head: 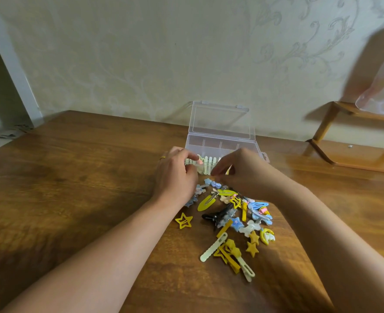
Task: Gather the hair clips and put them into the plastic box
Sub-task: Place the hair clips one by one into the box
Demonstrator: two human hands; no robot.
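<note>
hair clips, glossy stars and bars; both hands pinch pale clips.

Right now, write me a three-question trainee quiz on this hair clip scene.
1. True or false: the plastic box has its lid open.
2. Which clip lies alone, left of the pile: A) the yellow star outline clip, B) a red bow, C) a green comb?
3. Fill in: the left hand holds a row of pale ____ at the box's near edge, facing the right hand.

Key: 1 true; 2 A; 3 clips.
</note>
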